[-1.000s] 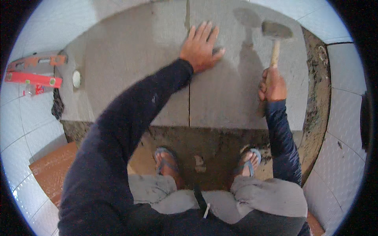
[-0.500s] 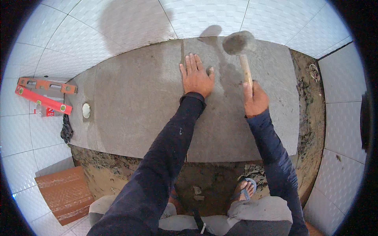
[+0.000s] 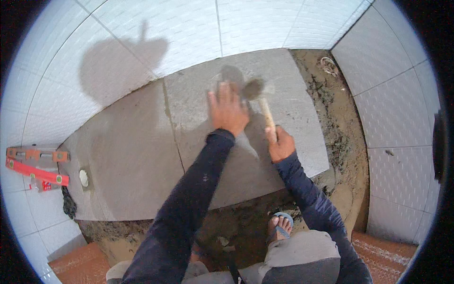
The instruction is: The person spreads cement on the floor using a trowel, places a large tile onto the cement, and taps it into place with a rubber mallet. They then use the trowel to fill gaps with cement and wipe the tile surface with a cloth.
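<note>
My left hand (image 3: 228, 110) is stretched out flat over the right-hand grey floor tile (image 3: 298, 113), its fingers blurred by motion. Beside it, my right hand (image 3: 281, 143) grips the wooden handle of a mallet (image 3: 267, 112). The mallet's dark head is smeared, just right of my left fingertips and low over the same tile; whether it touches the tile I cannot tell. A second grey tile (image 3: 127, 142) lies to the left, with a straight joint between the two.
Two spirit levels, one orange (image 3: 33, 154) and one red (image 3: 40, 172), lie at far left by a plastic bottle (image 3: 42, 185). A round white opening (image 3: 83, 178) sits in the floor. Rough mortar (image 3: 338, 128) borders the tiles. Brown ridged pieces (image 3: 82, 264) lie at both lower corners. White tiled walls (image 3: 189, 33) enclose it.
The view has turned, shifting the tiles. My left hand has moved off the joint onto the right-hand tile. The mallet head has come down from its raised position, closer to my left hand.
</note>
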### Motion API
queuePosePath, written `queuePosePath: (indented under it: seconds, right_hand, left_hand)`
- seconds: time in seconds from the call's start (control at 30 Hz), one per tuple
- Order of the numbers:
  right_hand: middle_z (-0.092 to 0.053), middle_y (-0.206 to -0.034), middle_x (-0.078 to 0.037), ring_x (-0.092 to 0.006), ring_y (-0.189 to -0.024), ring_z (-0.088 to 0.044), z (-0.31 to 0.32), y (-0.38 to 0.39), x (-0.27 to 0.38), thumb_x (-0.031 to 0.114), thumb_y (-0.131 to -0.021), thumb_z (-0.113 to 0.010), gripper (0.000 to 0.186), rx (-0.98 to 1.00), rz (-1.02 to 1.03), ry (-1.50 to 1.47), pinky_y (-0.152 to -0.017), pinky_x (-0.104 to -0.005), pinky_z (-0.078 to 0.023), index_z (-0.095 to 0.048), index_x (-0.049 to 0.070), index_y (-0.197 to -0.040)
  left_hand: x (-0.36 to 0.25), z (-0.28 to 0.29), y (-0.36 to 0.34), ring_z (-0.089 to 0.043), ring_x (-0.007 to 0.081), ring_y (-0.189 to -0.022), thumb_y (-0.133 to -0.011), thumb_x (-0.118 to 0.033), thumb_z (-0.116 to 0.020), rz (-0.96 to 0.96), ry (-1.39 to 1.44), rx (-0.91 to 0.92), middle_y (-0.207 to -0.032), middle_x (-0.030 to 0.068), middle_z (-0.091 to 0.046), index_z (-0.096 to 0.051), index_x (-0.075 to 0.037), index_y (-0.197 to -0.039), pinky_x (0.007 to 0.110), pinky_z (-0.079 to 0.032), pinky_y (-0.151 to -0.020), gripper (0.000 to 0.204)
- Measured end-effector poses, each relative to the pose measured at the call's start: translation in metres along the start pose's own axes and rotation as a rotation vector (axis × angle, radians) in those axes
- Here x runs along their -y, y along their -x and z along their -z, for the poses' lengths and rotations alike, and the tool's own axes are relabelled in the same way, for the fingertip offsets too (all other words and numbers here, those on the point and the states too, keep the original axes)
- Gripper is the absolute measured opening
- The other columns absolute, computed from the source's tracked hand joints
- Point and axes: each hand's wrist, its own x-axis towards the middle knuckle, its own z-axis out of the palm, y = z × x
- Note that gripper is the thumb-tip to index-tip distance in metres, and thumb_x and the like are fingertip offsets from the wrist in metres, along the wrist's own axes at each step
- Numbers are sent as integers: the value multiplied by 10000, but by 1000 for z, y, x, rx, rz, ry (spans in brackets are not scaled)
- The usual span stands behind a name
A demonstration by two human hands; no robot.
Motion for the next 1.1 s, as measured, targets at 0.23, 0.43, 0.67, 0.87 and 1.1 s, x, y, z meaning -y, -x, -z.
queuePosePath:
  seconds: [0.23, 0.43, 0.67, 0.87, 1.1]
  right_hand:
    - [-581, -629, -235, -461, -643, -624, 56, -33, -63, 362, -987, -544, 383, -215, -68, 118, -565, -502, -472, -524, 23, -810]
    - [-608, -665, -250, -488, -668, -620, 61, -47, -91, 415, -960, -562, 405, -155, -42, 254, -602, -542, -485, -535, 29, -841]
    - [-602, -671, -267, -490, -680, -619, 66, -42, -99, 443, -969, -527, 423, -125, -40, 242, -608, -548, -483, -565, 31, -880]
    - [-595, -634, -261, -487, -644, -624, 64, -45, -101, 435, -971, -526, 402, -156, -22, 227, -599, -560, -491, -565, 43, -890]
    - [-628, -682, -260, -483, -678, -638, 65, -51, -104, 431, -963, -535, 398, -170, -64, 255, -624, -560, -506, -586, 38, -923]
  left_hand:
    - [-67, -28, -16, -230, 230, -1487, -970, -401, -462, -39, 168, -36, -1583, 76, -322, -334, -92, -1522, 562, -86, -1203, 646]
    - [-67, -29, -14, -241, 234, -1485, -966, -393, -462, -36, 143, -24, -1592, 73, -310, -334, -96, -1523, 565, -105, -1198, 644]
    - [-70, -26, -13, -248, 232, -1483, -966, -391, -456, -33, 110, -11, -1590, 68, -313, -328, -99, -1523, 573, -118, -1194, 642]
    - [-72, -26, -12, -241, 231, -1485, -970, -394, -455, -26, 110, -11, -1587, 71, -318, -325, -95, -1526, 575, -90, -1200, 645]
    - [-74, -23, -11, -231, 230, -1488, -988, -394, -436, -12, 83, 59, -1595, 64, -296, -297, -107, -1537, 583, -111, -1198, 635]
